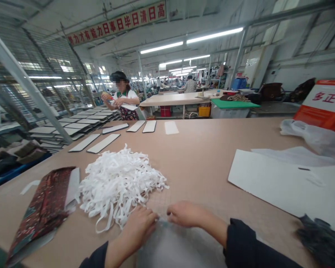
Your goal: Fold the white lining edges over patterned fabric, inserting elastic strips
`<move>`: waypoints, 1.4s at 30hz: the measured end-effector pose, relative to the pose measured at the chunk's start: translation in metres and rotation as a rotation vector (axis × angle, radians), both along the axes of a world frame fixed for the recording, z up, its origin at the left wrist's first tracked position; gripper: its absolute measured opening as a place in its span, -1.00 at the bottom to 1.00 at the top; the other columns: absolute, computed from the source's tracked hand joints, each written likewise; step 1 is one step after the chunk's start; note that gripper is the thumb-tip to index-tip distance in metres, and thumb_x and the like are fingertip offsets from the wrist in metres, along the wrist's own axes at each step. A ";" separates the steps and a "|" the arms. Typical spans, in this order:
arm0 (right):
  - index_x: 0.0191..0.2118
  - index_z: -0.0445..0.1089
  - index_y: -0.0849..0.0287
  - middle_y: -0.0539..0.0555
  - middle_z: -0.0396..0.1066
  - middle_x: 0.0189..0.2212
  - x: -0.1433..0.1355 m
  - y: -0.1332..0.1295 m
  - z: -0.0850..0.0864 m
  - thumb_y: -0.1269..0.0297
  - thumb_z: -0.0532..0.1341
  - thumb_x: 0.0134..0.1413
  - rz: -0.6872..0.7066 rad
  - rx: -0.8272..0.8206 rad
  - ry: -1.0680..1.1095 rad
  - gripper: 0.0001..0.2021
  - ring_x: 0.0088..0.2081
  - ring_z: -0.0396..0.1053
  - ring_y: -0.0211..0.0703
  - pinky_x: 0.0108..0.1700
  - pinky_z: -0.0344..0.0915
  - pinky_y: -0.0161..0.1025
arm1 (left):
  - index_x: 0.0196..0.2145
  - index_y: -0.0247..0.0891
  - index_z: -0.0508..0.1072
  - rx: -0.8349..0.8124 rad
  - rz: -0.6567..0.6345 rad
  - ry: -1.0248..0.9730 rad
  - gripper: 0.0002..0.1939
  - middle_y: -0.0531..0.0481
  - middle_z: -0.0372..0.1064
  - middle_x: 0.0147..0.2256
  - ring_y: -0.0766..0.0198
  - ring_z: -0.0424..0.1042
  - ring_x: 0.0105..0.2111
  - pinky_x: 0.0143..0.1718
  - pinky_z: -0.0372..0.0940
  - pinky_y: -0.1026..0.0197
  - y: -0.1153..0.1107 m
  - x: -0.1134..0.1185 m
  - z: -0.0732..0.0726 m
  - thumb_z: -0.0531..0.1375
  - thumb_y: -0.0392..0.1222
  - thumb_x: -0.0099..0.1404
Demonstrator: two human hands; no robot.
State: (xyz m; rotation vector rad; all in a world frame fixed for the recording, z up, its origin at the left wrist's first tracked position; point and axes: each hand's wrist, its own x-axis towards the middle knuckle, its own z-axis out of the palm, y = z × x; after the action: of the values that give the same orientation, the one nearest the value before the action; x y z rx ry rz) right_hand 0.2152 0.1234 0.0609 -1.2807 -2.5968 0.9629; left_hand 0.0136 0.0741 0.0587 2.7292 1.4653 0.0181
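My left hand [139, 225] is closed at the far left corner of a translucent greyish sheet [181, 247], its fingers bent over the edge. On the same far edge, a little to the right, my right hand [185, 214] has its fingers curled and pinched on the sheet. The sheet spreads toward me between my forearms, and its near end runs out of view. A large heap of white strips [123, 182] lies just beyond my left hand. Left of the heap is a folded dark red patterned fabric [44, 208] with a pale lining.
White panels [104, 143] lie along the table's [201, 160] far left edge, near stacked boards [69, 126]. A large white board [279, 182], clear plastic and dark cloth [321, 238] are at right. A person [125, 98] stands beyond the table.
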 end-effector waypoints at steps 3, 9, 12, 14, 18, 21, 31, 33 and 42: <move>-0.22 0.44 0.16 0.15 0.45 -0.18 -0.027 0.051 -0.008 0.34 0.04 0.05 -0.206 0.066 0.139 -0.75 -0.14 0.35 -0.06 -0.13 0.18 -0.23 | -0.22 -0.16 0.37 0.128 0.085 -0.110 -0.78 0.02 0.38 -0.28 0.18 0.33 -0.25 -0.19 0.17 0.12 0.019 -0.010 0.002 0.14 -0.34 0.15; -0.09 0.34 0.24 0.19 0.41 -0.14 -0.070 0.105 -0.029 0.44 -0.03 0.08 -0.495 0.075 0.244 -0.68 -0.14 0.34 -0.14 -0.18 0.18 -0.30 | -0.21 -0.16 0.37 0.428 0.272 -0.128 -0.77 -0.06 0.32 -0.10 0.12 0.25 -0.06 0.04 0.03 -0.07 0.059 -0.024 -0.010 0.07 -0.35 0.17; -0.34 0.41 0.24 0.13 0.47 -0.36 -0.068 0.105 -0.041 0.43 0.04 0.01 -0.547 0.046 0.288 -0.80 -0.30 0.38 -0.16 -0.29 0.19 -0.32 | -0.20 -0.16 0.37 0.366 0.340 -0.060 -0.78 -0.05 0.32 -0.10 0.11 0.23 -0.01 0.06 -0.01 -0.09 0.069 -0.034 -0.021 0.08 -0.33 0.18; -0.44 0.38 0.22 0.09 0.46 -0.44 -0.052 0.105 -0.045 0.40 0.06 -0.01 -0.585 0.041 0.334 -0.84 -0.36 0.37 -0.18 -0.32 0.19 -0.32 | -0.19 -0.17 0.37 0.320 0.349 -0.010 -0.77 -0.06 0.32 -0.09 0.10 0.20 0.02 0.07 -0.03 -0.10 0.071 -0.040 -0.028 0.07 -0.32 0.19; -0.47 0.30 0.19 0.04 0.41 -0.52 0.007 0.113 -0.042 0.30 0.01 0.02 -0.709 0.042 0.447 -0.82 -0.43 0.35 -0.21 -0.34 0.24 -0.31 | -0.21 -0.23 0.40 0.283 0.305 0.048 -0.77 -0.11 0.35 -0.10 0.09 0.17 0.05 0.07 -0.06 -0.09 0.072 -0.046 -0.035 0.03 -0.36 0.21; -0.46 0.25 0.17 0.02 0.36 -0.56 0.064 0.115 -0.032 0.23 -0.04 0.04 -0.836 0.051 0.523 -0.80 -0.46 0.36 -0.21 -0.38 0.28 -0.29 | -0.16 -0.21 0.40 0.295 0.310 0.040 -0.73 -0.13 0.37 -0.11 0.06 0.20 0.02 0.06 -0.07 -0.11 0.070 -0.049 -0.033 0.03 -0.36 0.22; -0.40 0.26 0.17 -0.10 0.28 -0.72 0.174 0.051 -0.014 0.31 0.05 -0.15 -0.903 -0.058 0.531 -0.88 -0.65 0.26 -0.26 -0.58 0.20 -0.31 | -0.26 -0.25 0.44 0.330 0.301 0.001 -0.72 -0.15 0.39 -0.15 -0.02 0.22 -0.01 -0.01 0.04 -0.11 0.045 -0.004 0.008 0.00 -0.44 0.18; -0.35 0.21 0.16 -0.11 0.30 -0.68 0.154 0.025 -0.010 0.31 0.04 -0.14 -0.817 -0.146 0.566 -0.85 -0.64 0.27 -0.29 -0.58 0.19 -0.35 | -0.30 -0.23 0.44 0.266 0.222 -0.087 -0.75 -0.11 0.41 -0.21 0.03 0.29 -0.09 -0.07 0.13 -0.04 0.036 0.024 0.018 0.01 -0.42 0.19; -0.27 0.11 0.16 -0.08 0.32 -0.54 0.095 -0.065 0.030 0.10 0.04 0.07 -0.363 -0.478 0.873 -0.77 -0.62 0.26 -0.36 -0.62 0.07 -0.41 | -0.06 -0.17 0.35 -0.394 -0.036 -0.810 -0.63 -0.04 0.38 -0.12 0.19 0.32 -0.13 -0.06 0.18 0.18 -0.001 0.120 0.041 0.15 -0.14 0.15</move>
State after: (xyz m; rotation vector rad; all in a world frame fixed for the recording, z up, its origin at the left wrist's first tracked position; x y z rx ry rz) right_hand 0.3098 0.0584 0.0914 -1.0038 -1.4760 1.6376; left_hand 0.1333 0.0735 0.0993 2.0362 1.0323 0.6654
